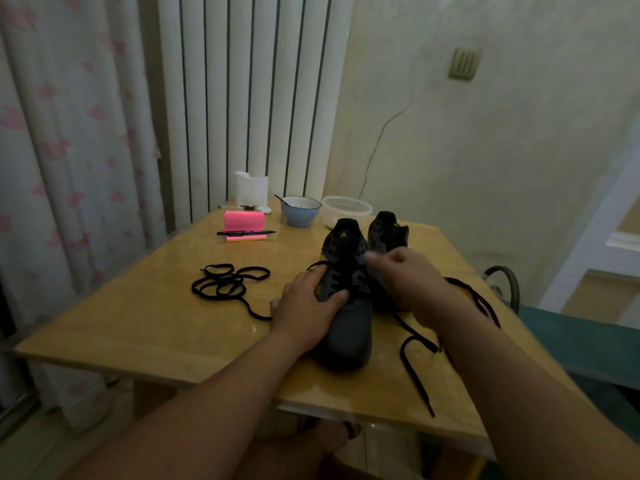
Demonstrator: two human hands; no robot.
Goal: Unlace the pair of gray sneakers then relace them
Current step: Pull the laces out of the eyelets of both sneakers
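Observation:
Two dark gray sneakers stand side by side on the wooden table [145, 327], toes toward me. My left hand [306, 303] grips the near sneaker [349, 327] across its left side, thumb over the vamp. My right hand [405, 275] hovers over the eyelets with fingers pinched together, blurred; it seems to pinch the black lace [415, 344] that trails from the shoe across the table to the right. The second sneaker [386, 232] stands behind my right hand, partly hidden. A loose black lace [225, 285] lies coiled on the table to the left.
At the table's far end are a pink sticky-note pad [244, 221] with a black pen [246, 233], a blue bowl [299, 211] with a spoon, a clear plastic container [346, 207] and a white holder [251, 188]. A green chair [571, 344] stands at the right.

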